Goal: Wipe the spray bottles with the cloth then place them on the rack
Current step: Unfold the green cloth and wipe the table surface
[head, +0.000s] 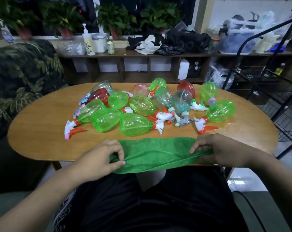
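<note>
A green cloth lies stretched along the near edge of the oval wooden table. My left hand pinches its left end and my right hand pinches its right end. Beyond the cloth, several plastic spray bottles lie on their sides in a heap: mostly green ones, a red one, a pale blue one and a pink one. A single green bottle rests at the right of the heap. A black wire rack stands to the right of the table.
A low wooden shelf unit runs behind the table, carrying a pump bottle, jars and dark bags. Potted plants line the windowsill. A leaf-patterned sofa sits at the left. Wet patches shine on the table's right side.
</note>
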{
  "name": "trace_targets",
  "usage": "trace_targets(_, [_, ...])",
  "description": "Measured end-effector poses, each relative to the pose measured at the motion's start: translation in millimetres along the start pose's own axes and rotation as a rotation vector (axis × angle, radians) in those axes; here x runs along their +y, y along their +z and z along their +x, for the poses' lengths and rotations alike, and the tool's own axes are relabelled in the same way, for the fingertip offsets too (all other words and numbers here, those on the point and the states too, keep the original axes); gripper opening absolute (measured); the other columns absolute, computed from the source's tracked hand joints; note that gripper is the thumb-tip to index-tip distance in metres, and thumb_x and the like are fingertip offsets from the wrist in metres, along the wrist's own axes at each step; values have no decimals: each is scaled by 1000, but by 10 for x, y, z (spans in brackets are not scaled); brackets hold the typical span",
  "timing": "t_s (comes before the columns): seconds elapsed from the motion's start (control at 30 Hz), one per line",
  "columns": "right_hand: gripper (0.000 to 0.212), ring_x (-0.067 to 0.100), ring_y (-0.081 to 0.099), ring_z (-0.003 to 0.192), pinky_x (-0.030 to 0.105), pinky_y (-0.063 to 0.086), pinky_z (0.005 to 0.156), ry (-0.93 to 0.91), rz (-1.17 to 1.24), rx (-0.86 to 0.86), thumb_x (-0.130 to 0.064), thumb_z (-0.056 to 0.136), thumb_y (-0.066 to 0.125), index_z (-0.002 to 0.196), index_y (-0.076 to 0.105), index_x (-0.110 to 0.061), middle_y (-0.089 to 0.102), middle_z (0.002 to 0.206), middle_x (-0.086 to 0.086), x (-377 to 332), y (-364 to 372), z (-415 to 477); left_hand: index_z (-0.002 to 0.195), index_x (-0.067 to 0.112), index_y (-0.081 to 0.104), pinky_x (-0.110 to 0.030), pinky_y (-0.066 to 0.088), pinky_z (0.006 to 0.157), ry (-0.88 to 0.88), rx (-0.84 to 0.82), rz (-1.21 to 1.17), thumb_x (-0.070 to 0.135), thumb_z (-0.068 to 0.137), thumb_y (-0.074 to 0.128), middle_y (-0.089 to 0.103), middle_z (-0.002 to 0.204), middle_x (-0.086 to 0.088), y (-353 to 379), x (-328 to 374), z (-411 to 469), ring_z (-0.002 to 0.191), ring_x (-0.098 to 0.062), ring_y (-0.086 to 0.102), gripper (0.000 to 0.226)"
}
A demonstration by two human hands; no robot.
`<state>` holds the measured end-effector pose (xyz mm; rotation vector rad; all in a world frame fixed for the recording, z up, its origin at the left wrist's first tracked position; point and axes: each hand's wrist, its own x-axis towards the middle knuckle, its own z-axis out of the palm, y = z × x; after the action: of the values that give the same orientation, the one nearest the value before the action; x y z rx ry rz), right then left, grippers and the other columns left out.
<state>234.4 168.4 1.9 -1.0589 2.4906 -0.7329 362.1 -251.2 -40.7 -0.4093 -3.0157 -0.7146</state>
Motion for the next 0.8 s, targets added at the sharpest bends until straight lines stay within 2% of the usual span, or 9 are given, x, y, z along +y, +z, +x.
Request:
trace_targets(0.17, [31,2,62,78,30,55,81,88,148,-193,-28,94,83,121,73,-38,68,100,-20,-69,-46,-17,107,42,62,-25,50,92,-105,53,-147,54,103,58,67,107,25,-46,56,-33,107,5,61,13])
trace_targets(0.3, [24,2,60,86,27,47,81,92,-6,204,-38,98,76,122,73,-41,68,101,-13,104,17,231,143,39,59,-15,43,69,-207,123,45,47,102,65,59,98,19,-27,-42,175,82,0,57,42])
trace_targets(0.37, [33,6,55,101,29,43,89,172,-261,239,-36,100,73,132,71,-33,61,110,-18,161,31,333,147,41,56,-16,42,74,-221,42,130,61,97,64,51,101,21,-17,-47,235,86,3,53,54])
trace_targets(0.47, [33,14,47,120,38,47,102,225,-397,157,-44,99,71,130,71,-33,60,123,-14,154,87,397,141,41,59,-29,47,100,-235,60,182,69,94,60,47,112,20,-4,-49,274,111,-2,49,54])
trace_targets(0.53, [6,14,47,112,39,47,93,241,-356,189,-41,98,72,102,70,-36,60,109,-18,148,112,409,133,40,62,-37,43,111,-268,84,202,68,94,61,49,121,18,-21,-49,314,124,-8,45,48])
trace_targets(0.57, [14,15,49,106,37,45,86,247,-311,207,-37,98,73,88,64,-36,59,100,-19,168,117,411,124,40,64,-39,43,112,-282,84,190,66,94,63,51,121,18,-21,-59,333,125,-10,46,39])
trace_targets(0.67, [20,19,60,88,38,48,76,226,-90,265,-28,98,73,82,61,-30,66,86,-10,153,67,400,96,37,63,-39,48,99,-311,98,51,52,98,69,60,108,19,-38,-59,340,112,-11,56,16])
trace_targets(0.73, [15,15,58,72,38,44,70,225,90,282,-22,101,71,88,64,-21,64,77,-7,122,-19,353,94,34,63,-35,48,83,-325,125,-92,46,100,67,68,100,16,-125,-7,314,99,-7,63,15])
trace_targets(0.8, [12,12,51,65,36,40,68,230,202,294,-21,102,71,91,65,-20,57,70,-9,109,-141,313,94,28,66,-32,47,82,-323,148,-278,42,101,68,74,95,12,-270,51,294,92,-3,67,15])
